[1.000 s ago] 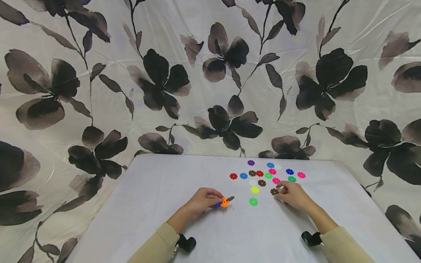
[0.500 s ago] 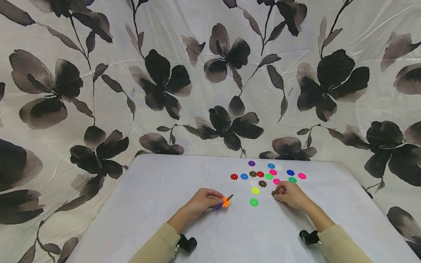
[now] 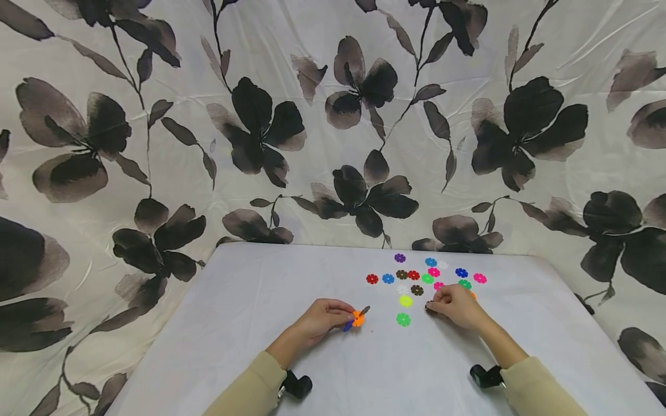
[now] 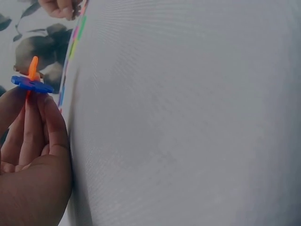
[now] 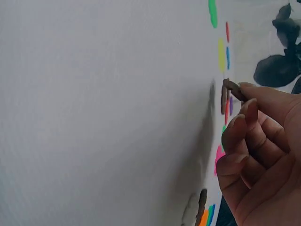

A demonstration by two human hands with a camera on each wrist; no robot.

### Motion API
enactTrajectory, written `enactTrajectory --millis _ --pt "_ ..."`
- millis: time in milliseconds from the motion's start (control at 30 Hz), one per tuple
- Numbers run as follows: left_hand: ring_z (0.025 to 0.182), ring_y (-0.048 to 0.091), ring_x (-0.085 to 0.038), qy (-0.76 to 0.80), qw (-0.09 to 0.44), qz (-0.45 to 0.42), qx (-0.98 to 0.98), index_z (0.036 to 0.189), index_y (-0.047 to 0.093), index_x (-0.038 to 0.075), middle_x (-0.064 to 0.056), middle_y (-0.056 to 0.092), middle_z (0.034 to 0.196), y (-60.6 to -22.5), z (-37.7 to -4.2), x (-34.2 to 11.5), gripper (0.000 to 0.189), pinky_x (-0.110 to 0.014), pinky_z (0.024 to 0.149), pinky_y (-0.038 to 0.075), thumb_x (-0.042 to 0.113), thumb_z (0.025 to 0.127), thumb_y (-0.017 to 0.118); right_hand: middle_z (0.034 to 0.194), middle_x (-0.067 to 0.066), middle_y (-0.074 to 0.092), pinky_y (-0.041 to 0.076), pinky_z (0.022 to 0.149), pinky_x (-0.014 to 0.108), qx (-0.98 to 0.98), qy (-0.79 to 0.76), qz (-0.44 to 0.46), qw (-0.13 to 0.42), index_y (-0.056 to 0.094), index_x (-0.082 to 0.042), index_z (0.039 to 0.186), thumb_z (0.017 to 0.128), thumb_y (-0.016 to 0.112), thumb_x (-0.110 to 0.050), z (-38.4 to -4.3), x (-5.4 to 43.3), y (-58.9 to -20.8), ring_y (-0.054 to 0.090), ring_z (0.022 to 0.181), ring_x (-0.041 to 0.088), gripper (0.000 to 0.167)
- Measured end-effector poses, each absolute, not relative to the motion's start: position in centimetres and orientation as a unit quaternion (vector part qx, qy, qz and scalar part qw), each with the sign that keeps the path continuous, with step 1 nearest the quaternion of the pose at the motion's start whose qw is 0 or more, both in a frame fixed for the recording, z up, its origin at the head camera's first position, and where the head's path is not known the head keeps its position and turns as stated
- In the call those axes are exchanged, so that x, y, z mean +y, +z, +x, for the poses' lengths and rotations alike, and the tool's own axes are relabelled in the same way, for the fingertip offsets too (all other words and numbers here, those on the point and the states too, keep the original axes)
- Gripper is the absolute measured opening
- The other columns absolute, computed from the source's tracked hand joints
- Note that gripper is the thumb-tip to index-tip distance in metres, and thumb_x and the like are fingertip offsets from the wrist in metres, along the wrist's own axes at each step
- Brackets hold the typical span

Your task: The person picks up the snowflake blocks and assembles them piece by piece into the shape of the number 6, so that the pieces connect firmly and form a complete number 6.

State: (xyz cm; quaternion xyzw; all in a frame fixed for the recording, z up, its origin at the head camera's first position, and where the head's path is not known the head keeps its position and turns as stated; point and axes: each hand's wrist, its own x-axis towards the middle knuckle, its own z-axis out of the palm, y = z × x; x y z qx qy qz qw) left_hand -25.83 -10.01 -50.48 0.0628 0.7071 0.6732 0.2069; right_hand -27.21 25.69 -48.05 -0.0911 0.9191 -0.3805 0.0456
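Observation:
My left hand (image 3: 324, 321) pinches a small joined cluster of notched plastic discs: a blue disc (image 4: 32, 84) at the fingertips, an orange disc (image 3: 358, 319) slotted across it, and a brown disc (image 3: 365, 311) sticking out on the right. Between the thumb and fingers of my right hand (image 3: 462, 307) is a loose brown flower-shaped disc (image 5: 234, 90), held tilted above the table. In the head view only a sliver of that disc shows past the fingertips. The two hands are apart, with a green disc (image 3: 403, 319) lying between them.
Several flower discs lie flat on the white table (image 3: 250, 289), among them a yellow one (image 3: 405, 301), a red one (image 3: 372, 279) and a purple one (image 3: 399, 257). An orange disc (image 3: 473, 295) is partly behind my right hand. A floral cloth (image 3: 312, 144) hangs behind.
My right hand has picked the brown disc up off the table, tipped it on edge and shifted slightly left. The left hand has turned its cluster a little and otherwise stays put.

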Motion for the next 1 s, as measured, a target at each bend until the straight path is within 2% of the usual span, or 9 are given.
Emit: enactTrajectory --millis 200,567,1000 --pt "0.093 0.069 -0.017 0.674 0.206 0.07 0.706 0.115 0.072 -0.004 -0.013 0.075 0.109 -50.3 -25.7 -10.0 0.022 -0.03 0.086 0.057 0.005 0.095 0.071 0.067 0.003 0.063 0.047 0.057 0.026 0.897 -0.426 -0.101 0.062 0.07 -0.006 0.086 0.094 0.075 -0.021 -27.0 24.5 -47.8 0.056 0.062 0.018 0.018" --pt "0.097 0.069 -0.019 0.675 0.207 0.051 0.706 0.116 0.072 -0.002 -0.013 0.074 0.112 -50.4 -25.9 -9.9 0.021 -0.032 0.091 0.057 0.006 0.096 0.071 0.075 0.008 0.068 0.05 0.059 0.026 0.877 -0.459 -0.114 0.087 0.071 -0.006 0.093 0.096 0.074 -0.023 -26.7 22.8 -47.5 0.059 0.066 0.02 0.017" --pt "0.097 0.068 -0.019 0.67 0.207 0.05 0.712 0.116 0.071 -0.002 -0.011 0.072 0.112 -50.6 -25.9 -9.9 0.019 -0.031 0.09 0.057 0.005 0.099 0.065 0.077 0.012 0.07 0.05 0.057 0.025 0.832 -0.52 -0.162 0.107 0.07 0.002 0.097 0.098 0.071 -0.018 -26.2 20.4 -47.8 0.057 0.064 0.019 0.02"
